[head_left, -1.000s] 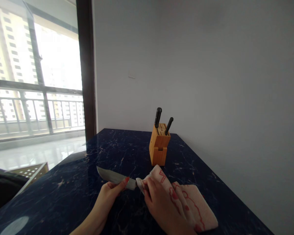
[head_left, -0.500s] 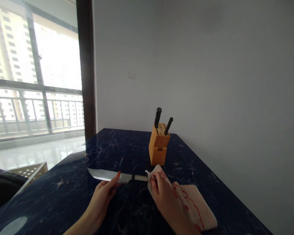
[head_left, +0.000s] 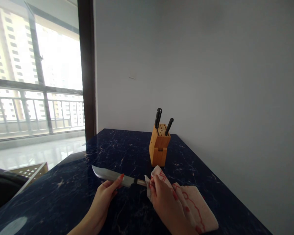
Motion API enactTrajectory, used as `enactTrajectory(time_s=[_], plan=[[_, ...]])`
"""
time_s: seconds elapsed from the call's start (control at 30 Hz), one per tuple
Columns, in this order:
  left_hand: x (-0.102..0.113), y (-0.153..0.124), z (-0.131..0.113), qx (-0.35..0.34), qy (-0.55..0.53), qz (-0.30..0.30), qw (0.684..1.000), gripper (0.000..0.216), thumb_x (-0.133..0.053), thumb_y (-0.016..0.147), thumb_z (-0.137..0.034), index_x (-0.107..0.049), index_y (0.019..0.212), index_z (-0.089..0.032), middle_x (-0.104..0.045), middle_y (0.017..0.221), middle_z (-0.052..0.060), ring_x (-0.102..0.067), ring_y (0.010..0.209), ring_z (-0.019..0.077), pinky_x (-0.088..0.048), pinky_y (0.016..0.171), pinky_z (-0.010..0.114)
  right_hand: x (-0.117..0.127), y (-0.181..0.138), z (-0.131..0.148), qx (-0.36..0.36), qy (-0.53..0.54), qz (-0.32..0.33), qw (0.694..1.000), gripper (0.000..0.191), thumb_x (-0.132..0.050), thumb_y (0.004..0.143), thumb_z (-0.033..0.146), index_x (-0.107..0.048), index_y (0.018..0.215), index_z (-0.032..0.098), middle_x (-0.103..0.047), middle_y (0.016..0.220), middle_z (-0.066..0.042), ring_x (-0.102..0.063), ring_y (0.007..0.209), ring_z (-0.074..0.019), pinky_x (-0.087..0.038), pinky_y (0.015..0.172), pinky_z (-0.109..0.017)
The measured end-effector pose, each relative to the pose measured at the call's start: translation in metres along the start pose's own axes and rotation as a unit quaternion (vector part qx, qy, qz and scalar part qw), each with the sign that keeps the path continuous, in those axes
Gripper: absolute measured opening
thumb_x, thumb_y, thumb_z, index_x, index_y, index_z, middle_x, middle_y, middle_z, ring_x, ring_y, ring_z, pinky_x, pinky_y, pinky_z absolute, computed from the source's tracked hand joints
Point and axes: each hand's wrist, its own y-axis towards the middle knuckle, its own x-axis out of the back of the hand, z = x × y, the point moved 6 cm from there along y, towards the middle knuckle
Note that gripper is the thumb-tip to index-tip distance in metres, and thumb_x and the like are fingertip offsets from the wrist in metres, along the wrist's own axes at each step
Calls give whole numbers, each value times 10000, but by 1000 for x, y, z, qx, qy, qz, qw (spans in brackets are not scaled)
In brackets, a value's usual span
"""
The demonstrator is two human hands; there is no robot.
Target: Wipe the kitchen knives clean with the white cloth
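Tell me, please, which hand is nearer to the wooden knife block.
Right. The right hand, holding the pink cloth, is just in front of the knife block; the left hand, gripping the knife by its blade, is farther off, in front and to the left.

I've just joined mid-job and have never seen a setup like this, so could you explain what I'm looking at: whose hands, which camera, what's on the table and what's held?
There is no machine: these are a person's two bare hands, seen from a camera worn on the head, looking forward and down. The left hand holds a long, silvery metal knife by its blade. The right hand grips a pale pink cloth with red drawings at the knife's handle end. Beyond them, on the dark blue marbled table, stands a light-brown wooden knife block with two black handles sticking up.
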Motion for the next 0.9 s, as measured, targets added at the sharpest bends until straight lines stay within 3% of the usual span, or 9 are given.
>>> enactTrajectory(time_s=[0.27, 0.47, 0.73, 0.9], plan=[[-18, -9, -4, 16, 6, 66, 998, 296, -701, 615, -386, -704, 731, -114, -711, 644, 63, -650, 619, 223, -479, 596, 266, -8, 1, 17, 12, 72, 29, 997, 166, -376, 804, 140, -505, 886, 206, -612, 862, -36, -577, 818, -158, -411, 712, -233], [-18, -8, -4, -12, 23, 52, 998, 302, -716, 593, -383, -713, 742, -120, -717, 671, 61, -658, 685, 248, -492, 624, 269, -4, 3, 17, 6, 141, 9, 990, 116, -371, 838, 195, -485, 831, 214, -603, 810, -15, -577, 770, -141, -413, 694, -223], [-14, -14, -21, -101, 63, 10, 993, 299, -750, 528, -379, -723, 722, -153, -723, 743, 32, -643, 797, 285, -495, 731, 293, -2, 4, 16, -6, 121, -6, 993, 98, -377, 847, 235, -460, 794, 228, -598, 761, 0, -582, 714, -136, -417, 644, -225], [-16, -11, -14, -87, 84, 34, 992, 302, -730, 555, -383, -722, 742, -145, -722, 759, 38, -639, 810, 302, -499, 735, 318, 1, -1, 21, 3, 126, -3, 992, 68, -413, 843, 256, -475, 814, 253, -619, 802, 15, -596, 763, -131, -416, 686, -211]])
